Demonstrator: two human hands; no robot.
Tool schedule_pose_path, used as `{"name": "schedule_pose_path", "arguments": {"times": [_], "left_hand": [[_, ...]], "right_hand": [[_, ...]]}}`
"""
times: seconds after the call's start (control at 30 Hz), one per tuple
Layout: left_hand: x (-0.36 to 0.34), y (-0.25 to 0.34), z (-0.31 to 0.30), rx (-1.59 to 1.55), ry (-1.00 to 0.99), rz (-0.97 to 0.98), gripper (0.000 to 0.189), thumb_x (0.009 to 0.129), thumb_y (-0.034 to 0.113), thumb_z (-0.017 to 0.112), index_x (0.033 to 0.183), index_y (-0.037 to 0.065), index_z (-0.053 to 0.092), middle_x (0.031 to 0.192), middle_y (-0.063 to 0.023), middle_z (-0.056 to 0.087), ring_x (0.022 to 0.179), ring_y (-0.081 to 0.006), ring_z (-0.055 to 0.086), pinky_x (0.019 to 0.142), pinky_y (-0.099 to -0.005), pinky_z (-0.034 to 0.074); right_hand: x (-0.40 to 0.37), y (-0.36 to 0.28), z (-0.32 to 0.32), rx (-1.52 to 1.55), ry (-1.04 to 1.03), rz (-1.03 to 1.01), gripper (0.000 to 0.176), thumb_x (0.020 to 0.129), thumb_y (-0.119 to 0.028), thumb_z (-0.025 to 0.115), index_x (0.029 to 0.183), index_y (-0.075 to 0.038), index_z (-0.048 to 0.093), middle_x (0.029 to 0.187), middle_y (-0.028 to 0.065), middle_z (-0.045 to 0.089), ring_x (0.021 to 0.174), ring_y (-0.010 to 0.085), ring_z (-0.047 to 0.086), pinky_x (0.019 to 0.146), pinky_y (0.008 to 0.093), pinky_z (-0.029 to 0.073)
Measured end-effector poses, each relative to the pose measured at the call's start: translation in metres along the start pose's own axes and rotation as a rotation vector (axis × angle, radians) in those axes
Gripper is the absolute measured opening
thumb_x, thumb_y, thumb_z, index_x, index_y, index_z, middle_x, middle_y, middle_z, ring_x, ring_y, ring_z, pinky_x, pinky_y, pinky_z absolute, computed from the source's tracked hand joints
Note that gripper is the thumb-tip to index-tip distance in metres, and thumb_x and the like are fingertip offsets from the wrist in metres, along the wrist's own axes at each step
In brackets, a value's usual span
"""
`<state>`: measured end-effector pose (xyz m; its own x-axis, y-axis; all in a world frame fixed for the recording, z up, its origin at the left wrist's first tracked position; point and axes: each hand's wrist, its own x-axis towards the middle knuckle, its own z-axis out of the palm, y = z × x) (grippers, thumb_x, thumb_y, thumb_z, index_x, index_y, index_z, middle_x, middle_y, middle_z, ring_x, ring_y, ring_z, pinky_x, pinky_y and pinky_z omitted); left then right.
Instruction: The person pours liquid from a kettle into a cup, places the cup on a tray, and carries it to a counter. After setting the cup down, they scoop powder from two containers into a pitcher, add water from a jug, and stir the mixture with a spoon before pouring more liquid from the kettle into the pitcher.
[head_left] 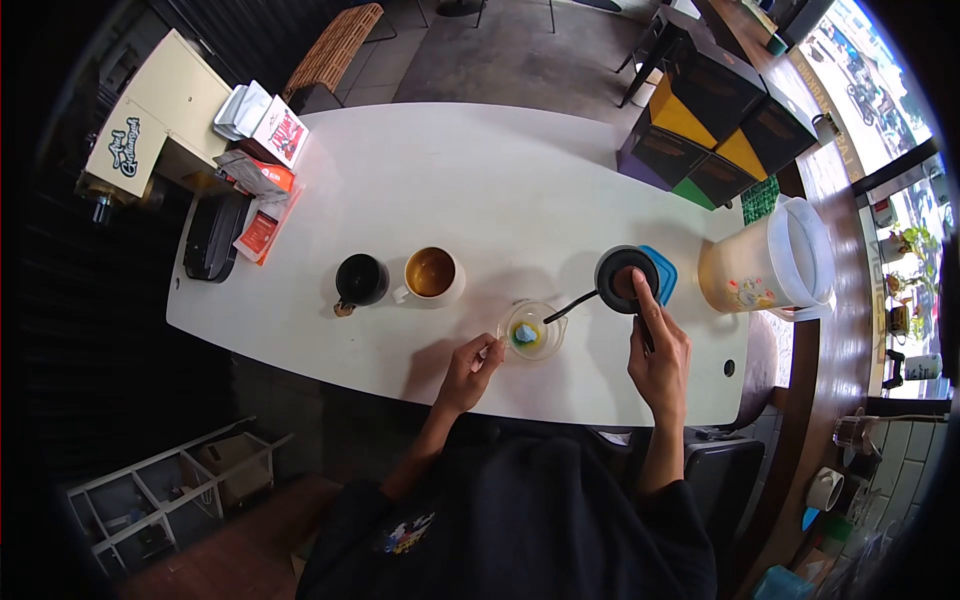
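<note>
A clear glass cup stands on the white table, with something pale blue amid yellow-green at its bottom. My left hand pinches the cup's left side with thumb and fingers. Above the table to the right, my right hand grips the handle of a small black gooseneck kettle, a finger resting on its top. The thin spout points left over the glass cup's rim; whether any liquid flows from it is too small to tell. A blue square lid shows partly from behind the kettle.
On the white table are a black cup and a white mug with brown inside, left of the glass. A large plastic pitcher stands right. Black boxes are stacked far right; packets lie far left.
</note>
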<state>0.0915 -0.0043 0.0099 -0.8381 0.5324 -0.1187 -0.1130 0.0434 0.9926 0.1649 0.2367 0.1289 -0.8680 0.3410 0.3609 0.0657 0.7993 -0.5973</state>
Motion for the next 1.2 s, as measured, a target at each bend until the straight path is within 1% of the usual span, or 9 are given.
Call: {"name": "schedule_pose_path", "arguments": {"times": [0.17,0.27,0.4,0.47,0.7,0.8,1.0,1.07,1.2], "left_hand": [[0.0,0.015,0.0,0.037,-0.017,-0.01,0.025,0.097,0.023,0.055,0.084,0.001,0.056,0.072,0.0017,0.05,0.07,-0.0054,0.043,0.065,-0.0231,0.037],[0.0,0.018,-0.001,0.042,-0.026,-0.034,0.024,0.097,0.021,0.056,0.084,0.001,0.057,0.073,0.0017,0.05,0.071,-0.0054,0.043,0.067,-0.0234,0.038],[0.0,0.016,0.0,0.071,-0.01,-0.031,0.024,0.097,0.022,0.056,0.085,0.001,0.057,0.072,0.0019,0.051,0.07,-0.0054,0.043,0.066,-0.0234,0.038],[0.001,0.015,0.001,0.051,-0.009,-0.032,0.024,0.097,0.022,0.057,0.085,0.001,0.058,0.072,0.0019,0.051,0.07,-0.0053,0.043,0.065,-0.0236,0.038],[-0.001,0.015,0.001,0.08,-0.002,-0.05,0.023,0.096,0.021,0.057,0.085,0.001,0.058,0.073,0.0019,0.052,0.07,-0.0051,0.044,0.065,-0.0232,0.038],[-0.001,0.007,0.001,0.028,0.008,-0.006,0.021,0.096,0.02,0.057,0.085,0.002,0.058,0.073,0.002,0.052,0.071,-0.005,0.045,0.066,-0.0226,0.039],[-0.001,0.011,-0.001,0.093,-0.003,-0.029,0.02,0.096,0.019,0.057,0.086,0.002,0.058,0.074,0.0019,0.054,0.071,-0.005,0.046,0.066,-0.0223,0.039],[0.0,0.013,-0.001,0.15,-0.002,-0.053,0.02,0.096,0.02,0.057,0.086,0.002,0.058,0.075,0.002,0.054,0.071,-0.0048,0.046,0.065,-0.0225,0.038],[0.001,0.008,-0.001,0.105,0.01,0.017,0.021,0.096,0.021,0.057,0.087,0.003,0.059,0.073,0.0021,0.055,0.069,-0.0045,0.045,0.063,-0.0227,0.037]], "right_hand": [[0.008,0.0,-0.001,-0.039,-0.049,0.002,0.079,0.074,0.013,0.058,0.14,-0.03,0.046,0.068,0.0098,0.049,0.058,0.0255,0.05,0.06,0.0404,0.045],[0.01,0.0,-0.003,-0.069,-0.089,0.017,0.081,0.072,0.013,0.058,0.139,-0.031,0.047,0.068,0.0089,0.049,0.058,0.0249,0.05,0.059,0.0409,0.044],[0.01,0.001,-0.004,-0.101,-0.105,0.006,0.082,0.071,0.013,0.058,0.139,-0.031,0.047,0.068,0.0086,0.048,0.058,0.0244,0.051,0.058,0.0405,0.044],[0.01,0.002,-0.004,-0.08,-0.085,-0.029,0.083,0.07,0.014,0.058,0.139,-0.031,0.048,0.068,0.0084,0.048,0.058,0.0246,0.051,0.057,0.0402,0.045],[0.01,0.004,-0.015,-0.097,-0.088,-0.023,0.083,0.069,0.015,0.057,0.138,-0.03,0.048,0.069,0.0089,0.05,0.056,0.0257,0.051,0.057,0.0411,0.044],[0.011,0.003,-0.022,-0.11,-0.092,-0.017,0.082,0.069,0.015,0.057,0.138,-0.029,0.049,0.07,0.01,0.051,0.057,0.0263,0.051,0.058,0.041,0.043],[0.012,0.002,-0.027,-0.11,-0.058,-0.016,0.081,0.07,0.015,0.057,0.137,-0.028,0.05,0.069,0.0108,0.052,0.056,0.0266,0.05,0.057,0.0405,0.042],[0.015,0.0,-0.026,-0.106,-0.038,-0.052,0.072,0.075,0.015,0.055,0.137,-0.02,0.052,0.067,0.0114,0.051,0.052,0.0204,0.045,0.054,0.0312,0.042],[0.017,-0.001,-0.02,-0.119,-0.042,-0.048,0.072,0.075,0.015,0.055,0.137,-0.021,0.052,0.067,0.0116,0.051,0.052,0.0211,0.045,0.054,0.0319,0.043]]}}
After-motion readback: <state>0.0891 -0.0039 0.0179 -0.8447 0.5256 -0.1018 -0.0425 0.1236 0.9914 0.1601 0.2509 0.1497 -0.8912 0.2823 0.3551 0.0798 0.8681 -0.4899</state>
